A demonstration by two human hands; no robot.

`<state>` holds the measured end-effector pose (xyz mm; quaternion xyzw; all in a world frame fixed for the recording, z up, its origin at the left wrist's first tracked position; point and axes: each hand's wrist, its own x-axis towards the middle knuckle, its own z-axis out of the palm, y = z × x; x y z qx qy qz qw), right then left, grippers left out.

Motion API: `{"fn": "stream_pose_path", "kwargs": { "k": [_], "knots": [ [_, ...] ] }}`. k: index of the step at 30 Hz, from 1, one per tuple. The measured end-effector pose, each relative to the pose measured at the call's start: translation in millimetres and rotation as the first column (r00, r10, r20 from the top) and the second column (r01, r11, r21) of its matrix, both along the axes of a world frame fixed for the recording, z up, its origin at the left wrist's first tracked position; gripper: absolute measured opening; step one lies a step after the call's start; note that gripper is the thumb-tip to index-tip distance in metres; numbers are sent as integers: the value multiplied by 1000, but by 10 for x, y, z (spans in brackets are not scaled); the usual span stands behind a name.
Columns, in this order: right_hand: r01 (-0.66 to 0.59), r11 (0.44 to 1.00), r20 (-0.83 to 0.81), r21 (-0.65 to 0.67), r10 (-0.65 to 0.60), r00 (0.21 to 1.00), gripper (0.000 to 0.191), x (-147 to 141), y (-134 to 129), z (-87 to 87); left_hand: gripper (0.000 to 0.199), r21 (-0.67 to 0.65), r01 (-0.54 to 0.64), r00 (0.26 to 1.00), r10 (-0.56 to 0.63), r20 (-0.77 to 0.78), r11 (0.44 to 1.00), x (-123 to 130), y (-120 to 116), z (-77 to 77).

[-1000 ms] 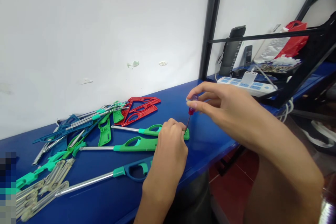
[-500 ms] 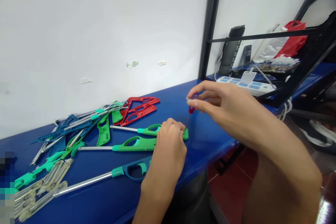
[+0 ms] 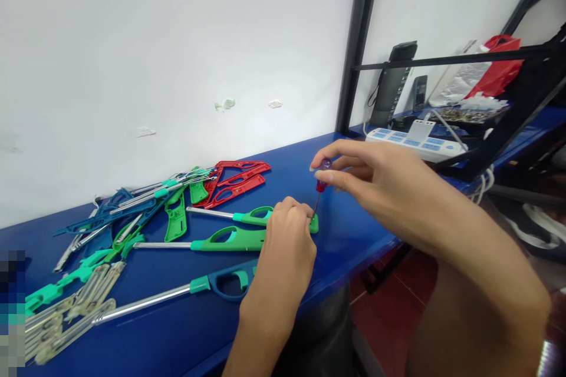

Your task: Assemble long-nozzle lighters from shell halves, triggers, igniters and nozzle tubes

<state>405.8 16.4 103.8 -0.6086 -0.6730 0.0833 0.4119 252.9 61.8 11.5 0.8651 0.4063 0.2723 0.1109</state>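
Note:
My right hand [image 3: 354, 168] pinches the purple and red handle of a screwdriver [image 3: 324, 174], its thin shaft slanting down to the end of a green lighter [image 3: 254, 216]. On that lighter's body my left hand [image 3: 289, 230] presses with closed fingers, hiding much of it. Just below lies a second green lighter [image 3: 247, 240], its right end behind my left hand. Nearer the front, a blue lighter [image 3: 221, 284] with a long metal tube also runs under my left wrist.
On the blue table [image 3: 177, 336], red shell pieces [image 3: 239, 185], green and blue parts and clear pieces [image 3: 95, 288] lie to the left. A black metal frame [image 3: 358, 41] and a power strip [image 3: 415, 142] stand at right.
The view has shifted slightly. The fingers of my right hand have moved a little on the screwdriver handle; my left hand keeps its place on the lighter.

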Motion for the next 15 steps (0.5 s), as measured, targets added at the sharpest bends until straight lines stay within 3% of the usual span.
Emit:
{"fn": "stream_pose_path", "kwargs": {
  "k": [10, 15],
  "knots": [
    [-195, 981, 173, 2, 192, 966, 22, -24, -108, 45, 27, 12, 1, 1000, -1, 11, 1000, -38, -70, -17],
    [-100, 995, 148, 24, 95, 984, 21, -42, -120, 40, 27, 10, -4, 1000, 4, 10, 1000, -42, -64, 4]
  ]
}}
